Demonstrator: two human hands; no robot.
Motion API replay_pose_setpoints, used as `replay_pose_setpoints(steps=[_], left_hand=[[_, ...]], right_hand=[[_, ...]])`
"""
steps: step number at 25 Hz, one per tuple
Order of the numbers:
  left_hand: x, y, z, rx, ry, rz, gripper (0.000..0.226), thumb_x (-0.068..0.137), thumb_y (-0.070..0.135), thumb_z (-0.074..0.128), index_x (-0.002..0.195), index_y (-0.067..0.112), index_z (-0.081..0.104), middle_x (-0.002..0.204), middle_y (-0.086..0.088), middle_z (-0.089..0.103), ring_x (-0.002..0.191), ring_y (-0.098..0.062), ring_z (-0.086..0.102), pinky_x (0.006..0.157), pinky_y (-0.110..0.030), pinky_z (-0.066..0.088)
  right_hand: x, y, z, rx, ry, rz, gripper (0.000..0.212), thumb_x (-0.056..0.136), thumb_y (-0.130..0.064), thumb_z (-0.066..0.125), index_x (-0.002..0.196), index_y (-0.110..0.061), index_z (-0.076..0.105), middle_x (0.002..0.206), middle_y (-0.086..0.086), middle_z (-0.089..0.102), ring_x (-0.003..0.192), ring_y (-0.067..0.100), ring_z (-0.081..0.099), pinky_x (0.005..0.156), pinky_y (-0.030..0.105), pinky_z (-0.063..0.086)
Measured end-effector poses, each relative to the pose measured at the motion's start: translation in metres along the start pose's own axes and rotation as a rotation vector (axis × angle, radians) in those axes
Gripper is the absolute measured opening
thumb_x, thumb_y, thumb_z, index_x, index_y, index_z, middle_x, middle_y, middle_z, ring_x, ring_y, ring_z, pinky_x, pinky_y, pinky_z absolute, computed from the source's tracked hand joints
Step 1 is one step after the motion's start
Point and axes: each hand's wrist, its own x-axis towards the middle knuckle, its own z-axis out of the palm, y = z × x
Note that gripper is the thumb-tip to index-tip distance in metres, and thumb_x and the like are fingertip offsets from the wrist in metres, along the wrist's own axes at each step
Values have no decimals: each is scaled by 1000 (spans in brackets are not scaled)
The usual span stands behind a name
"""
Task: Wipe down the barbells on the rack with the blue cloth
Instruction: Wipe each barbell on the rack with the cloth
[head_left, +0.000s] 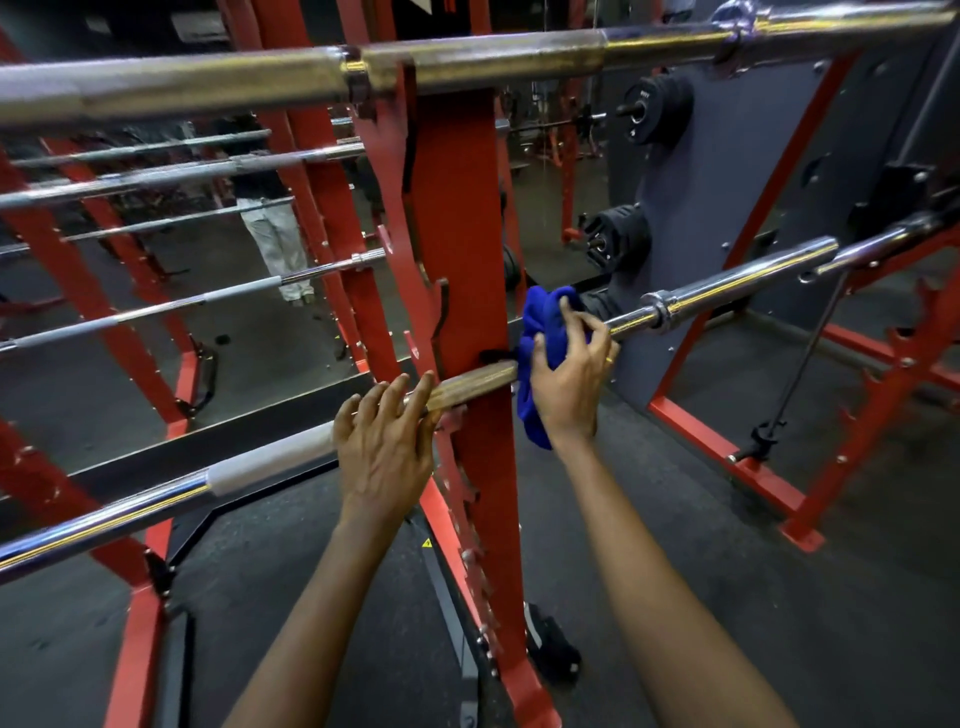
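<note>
Nearest, left of the red upright (467, 234), the left hand (384, 447) rests straight, close-set fingers (410, 400) on the barbell (130, 512). Just right of the upright, the right hand (569, 387) clutches the blue cloth (543, 322) around the same bar, whose length runs on up and rightward, so the wipe likely goes that way.

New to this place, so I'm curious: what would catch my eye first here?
The bright blue cloth, gripped by the right hand around a chrome steel barbell just right of the tall red steel rack post at centre. The left hand rests on the same bar, left of the post.
</note>
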Motion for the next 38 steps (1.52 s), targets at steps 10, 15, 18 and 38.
replay_pose_setpoints(steps=[10,15,18,38], left_hand=[[-5,1,2,-29,25,29,48,102,40,49,148,27,51,144,-6,58,133,-27,52,114,-50,29],[-7,-2,4,-20,-22,32,49,105,42,42,152,29,45,150,-7,52,138,-27,47,116,-51,26],[-6,-2,7,-25,-36,41,50,104,39,43,153,27,44,149,-9,52,137,-29,46,115,-54,29],[11,52,1,-194,-201,239,57,105,42,33,156,16,38,163,-6,35,153,-26,26,125,-45,12]], right_hand=[[40,37,-23,-168,-208,-355,43,99,-50,58,136,-29,64,131,-3,67,122,21,60,109,45,42],[57,37,-24,-64,-146,-182,43,99,-48,59,128,-19,68,125,2,71,117,22,64,105,47,49],[35,30,-20,-97,-252,-390,40,100,-44,61,133,-21,64,127,1,69,118,19,62,107,38,47],[68,79,-15,27,73,-7,44,104,-41,47,127,-7,64,127,14,67,122,33,61,107,52,46]])
